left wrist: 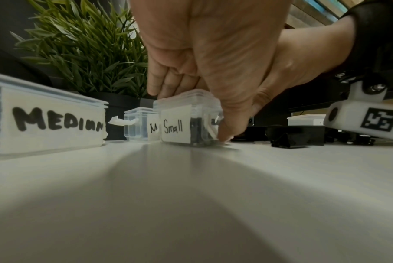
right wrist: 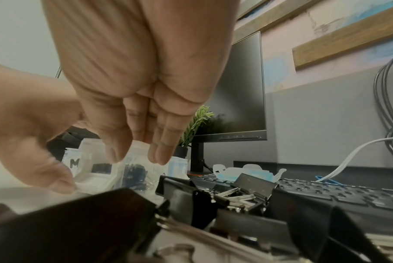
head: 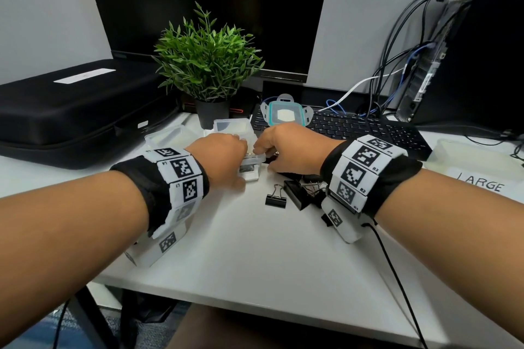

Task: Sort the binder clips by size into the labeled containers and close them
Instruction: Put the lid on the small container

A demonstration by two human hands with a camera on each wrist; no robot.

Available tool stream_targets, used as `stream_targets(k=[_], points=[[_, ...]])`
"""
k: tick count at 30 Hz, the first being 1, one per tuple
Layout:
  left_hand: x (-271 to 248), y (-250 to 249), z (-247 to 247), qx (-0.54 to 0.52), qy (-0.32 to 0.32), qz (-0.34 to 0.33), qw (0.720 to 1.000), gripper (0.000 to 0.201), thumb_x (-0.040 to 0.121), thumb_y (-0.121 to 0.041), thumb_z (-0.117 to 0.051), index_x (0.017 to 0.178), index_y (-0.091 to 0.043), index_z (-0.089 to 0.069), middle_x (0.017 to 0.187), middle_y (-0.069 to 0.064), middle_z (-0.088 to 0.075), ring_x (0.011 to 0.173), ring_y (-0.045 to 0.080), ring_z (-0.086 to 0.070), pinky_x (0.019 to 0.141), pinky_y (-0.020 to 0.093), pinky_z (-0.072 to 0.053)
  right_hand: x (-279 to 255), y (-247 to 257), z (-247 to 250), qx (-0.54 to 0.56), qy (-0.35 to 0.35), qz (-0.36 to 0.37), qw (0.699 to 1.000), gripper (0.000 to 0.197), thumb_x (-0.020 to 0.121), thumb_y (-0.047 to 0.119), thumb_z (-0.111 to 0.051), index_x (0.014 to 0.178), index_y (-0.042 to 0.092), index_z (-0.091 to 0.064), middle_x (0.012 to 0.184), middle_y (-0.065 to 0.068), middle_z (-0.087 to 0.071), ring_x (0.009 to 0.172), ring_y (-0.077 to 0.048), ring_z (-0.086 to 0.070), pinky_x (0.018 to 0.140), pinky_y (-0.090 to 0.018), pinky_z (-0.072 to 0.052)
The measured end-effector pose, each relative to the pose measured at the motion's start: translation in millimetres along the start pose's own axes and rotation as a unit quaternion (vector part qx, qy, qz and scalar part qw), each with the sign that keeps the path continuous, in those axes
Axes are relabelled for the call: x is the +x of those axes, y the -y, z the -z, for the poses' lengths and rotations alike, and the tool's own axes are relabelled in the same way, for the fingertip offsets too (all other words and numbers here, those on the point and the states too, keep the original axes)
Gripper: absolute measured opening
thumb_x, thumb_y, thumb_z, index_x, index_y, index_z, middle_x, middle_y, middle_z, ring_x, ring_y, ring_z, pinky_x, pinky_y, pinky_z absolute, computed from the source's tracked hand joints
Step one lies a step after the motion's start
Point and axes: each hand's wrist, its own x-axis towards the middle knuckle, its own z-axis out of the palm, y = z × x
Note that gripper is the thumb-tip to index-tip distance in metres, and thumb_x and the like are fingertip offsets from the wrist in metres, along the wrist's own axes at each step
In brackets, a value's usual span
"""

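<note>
The clear small container, labelled "Small", stands mid-table with black clips inside and its lid on. My left hand holds it, fingers on the lid and thumb down its right side. From the right, my right hand reaches it with nearly straight fingers at the lid's edge. A medium binder clip lies alone nearer me. Beside it, under my right wrist, several large black clips are piled.
A "MEDIUM" container and another clear box stand left of the small one. The "LARGE" container is far right. A teal-rimmed lid rests on the keyboard. A potted plant and a black case stand behind.
</note>
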Motion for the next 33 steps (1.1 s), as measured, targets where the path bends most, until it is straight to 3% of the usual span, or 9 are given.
stream_targets(k=[4,8,12,15,23,30,33], points=[[0.7,-1.6,1.2,0.010,0.012,-0.001,1.000,0.067,0.078,-0.053,-0.063,0.127,-0.013,-0.046,0.121,0.005,-0.054,0.103,0.024,-0.057,0.083,0.035,-0.051,1.7,-0.8,-1.4,0.001,0.001,0.001,1.000,0.040,0.081,0.008,-0.066,0.120,0.015,-0.064,0.119,-0.003,-0.062,0.104,-0.020,-0.060,0.093,-0.036,-0.049],[3.0,-11.5,1.4,0.041,-0.004,-0.004,0.999,0.050,0.082,-0.046,-0.060,0.117,-0.010,-0.053,0.110,0.006,-0.058,0.097,0.023,-0.058,0.071,0.030,-0.044,1.5,-2.0,0.0,0.011,0.001,0.003,1.000,0.038,0.081,0.008,-0.066,0.119,0.014,-0.066,0.117,-0.003,-0.063,0.104,-0.021,-0.060,0.093,-0.037,-0.049],[-3.8,-19.9,-13.2,0.043,-0.050,0.012,0.998,0.056,0.083,-0.041,-0.051,0.124,-0.005,-0.043,0.117,0.010,-0.051,0.107,0.023,-0.051,0.079,0.031,-0.046,-0.3,-1.7,1.1,-0.002,0.011,0.006,1.000,0.039,0.082,0.010,-0.065,0.121,0.016,-0.065,0.119,-0.002,-0.062,0.106,-0.020,-0.059,0.094,-0.036,-0.048],[-5.0,-15.5,-15.2,0.047,-0.059,-0.001,0.997,0.053,0.082,-0.042,-0.049,0.120,-0.005,-0.044,0.113,0.010,-0.052,0.102,0.023,-0.051,0.077,0.030,-0.046,-0.2,-1.1,2.0,0.001,0.008,0.006,1.000,0.039,0.082,0.008,-0.062,0.120,0.016,-0.065,0.119,-0.003,-0.063,0.107,-0.020,-0.059,0.095,-0.035,-0.048],[-8.2,-15.3,-0.3,0.089,-0.042,-0.056,0.994,0.045,0.083,-0.043,-0.047,0.110,-0.007,-0.054,0.104,0.008,-0.053,0.090,0.021,-0.051,0.071,0.030,-0.045,1.4,-2.3,1.8,0.009,0.001,0.012,1.000,0.036,0.083,0.007,-0.060,0.116,0.017,-0.068,0.115,0.000,-0.066,0.104,-0.018,-0.060,0.093,-0.034,-0.049],[1.0,2.8,10.5,0.093,-0.011,-0.086,0.992,0.044,0.097,-0.041,-0.030,0.117,-0.008,-0.052,0.107,0.010,-0.062,0.086,0.025,-0.057,0.074,0.032,-0.045,2.2,-2.5,1.4,0.008,0.000,0.016,1.000,0.035,0.082,0.009,-0.063,0.116,0.016,-0.068,0.114,-0.002,-0.066,0.104,-0.019,-0.061,0.094,-0.036,-0.049],[1.5,8.3,13.5,0.093,0.017,-0.085,0.992,0.041,0.099,-0.037,-0.030,0.123,-0.013,-0.051,0.111,0.007,-0.062,0.095,0.025,-0.059,0.079,0.032,-0.047,2.0,-2.5,1.8,0.007,0.005,0.015,1.000,0.036,0.082,0.016,-0.069,0.117,0.015,-0.067,0.115,-0.002,-0.066,0.104,-0.019,-0.061,0.094,-0.035,-0.048]])
